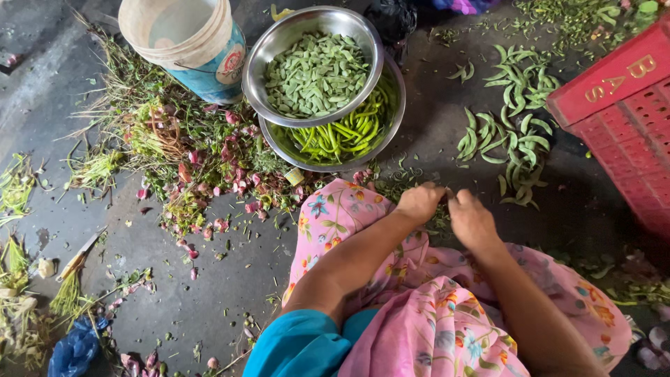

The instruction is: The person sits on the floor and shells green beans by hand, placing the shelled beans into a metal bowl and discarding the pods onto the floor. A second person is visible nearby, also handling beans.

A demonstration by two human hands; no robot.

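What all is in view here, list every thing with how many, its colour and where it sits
Steel bowl: one, silver, top centre, holding cut green pod pieces.
Second steel bowl: one, silver, beneath the first, holding whole green pods.
Bucket: one, cream and blue, top left.
Crate: one, red, right edge.
Loose bean pods: many, green, on the floor left of the crate.
Trimmings: heap, pink and green, left of the bowls.
Plastic bag: one, blue, bottom left.
Left hand: fingers curled, by the right hand.
Right hand: fingers curled, nearest the loose pods.

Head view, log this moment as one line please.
left hand closed at bean scraps | right hand beside it, over pink cloth | bean pods on floor | steel bowl holds cut beans
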